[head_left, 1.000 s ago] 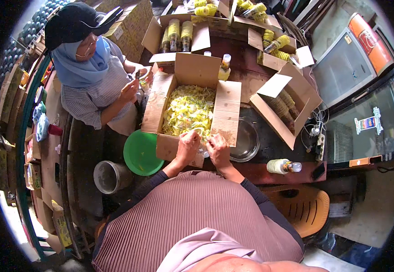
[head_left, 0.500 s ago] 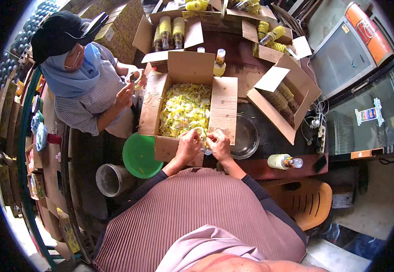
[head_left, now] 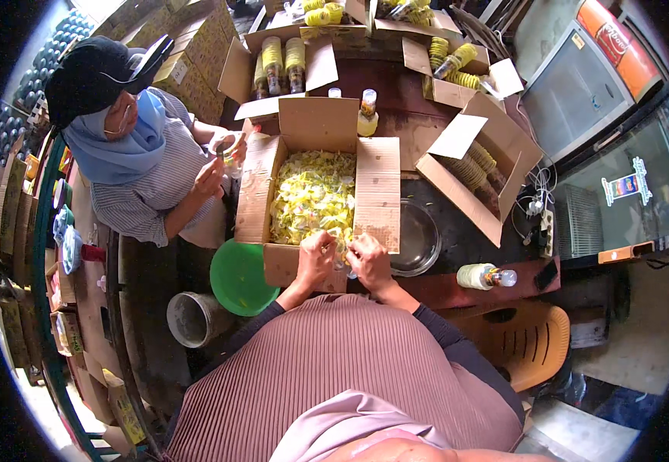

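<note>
Open carton (head_left: 377,196) at centre, packed with loose caps (head_left: 313,196). Both hands, left (head_left: 315,258) and right (head_left: 369,260), together at its near edge. Glass bowl (head_left: 415,239) just right of carton; basin (head_left: 240,277) at near left, bucket (head_left: 192,318) nearer still. Lone bottle (head_left: 366,113) behind the carton.

Ribbed mauve top (head_left: 334,362) (dark long sleeves (head_left: 434,327)) underneath.

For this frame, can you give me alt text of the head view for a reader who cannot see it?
Seen from above, a person's left hand and right hand meet at the near edge of an open cardboard box heaped with small yellow pieces. Beside it lie a green bowl and a clear glass bowl. A co-worker sits opposite left among more open cartons.
</note>
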{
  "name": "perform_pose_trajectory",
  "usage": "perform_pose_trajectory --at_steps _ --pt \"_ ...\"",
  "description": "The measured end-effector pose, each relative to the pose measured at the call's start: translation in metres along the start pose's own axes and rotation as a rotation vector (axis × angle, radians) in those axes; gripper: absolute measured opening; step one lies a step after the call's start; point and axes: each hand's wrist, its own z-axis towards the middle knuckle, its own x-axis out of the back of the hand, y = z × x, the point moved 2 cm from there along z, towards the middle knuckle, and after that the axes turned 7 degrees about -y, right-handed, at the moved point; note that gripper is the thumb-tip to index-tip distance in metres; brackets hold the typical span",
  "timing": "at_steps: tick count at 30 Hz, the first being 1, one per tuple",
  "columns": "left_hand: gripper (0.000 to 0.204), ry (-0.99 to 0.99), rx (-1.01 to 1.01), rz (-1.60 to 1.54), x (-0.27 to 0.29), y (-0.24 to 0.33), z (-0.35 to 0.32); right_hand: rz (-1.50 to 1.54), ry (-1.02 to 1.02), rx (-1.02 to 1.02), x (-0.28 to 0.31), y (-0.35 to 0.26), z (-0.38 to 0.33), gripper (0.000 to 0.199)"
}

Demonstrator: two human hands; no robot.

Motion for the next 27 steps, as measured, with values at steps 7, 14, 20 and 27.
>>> perform_pose_trajectory --at_steps 7,14,20,27 --pt "0.008 -0.040 -0.145 0.069 -0.003 0.015 -0.003 -0.017 0.004 -0.149 -0.008 0.016 0.009 0.012" --pt "0.006 0.020 -0.164 0.159 0.009 0.018 -0.001 0.207 0.091 -0.262 0.010 0.006 -0.003 0.010" --pt "0.005 0.010 -0.206 0.155 0.006 0.016 -0.005 0.003 0.069 -0.065 0.002 -0.002 -0.007 0.010" --pt "0.003 -0.043 -0.290 0.169 0.000 0.021 -0.016 0.113 0.088 -0.241 -0.019 0.029 0.002 0.009"
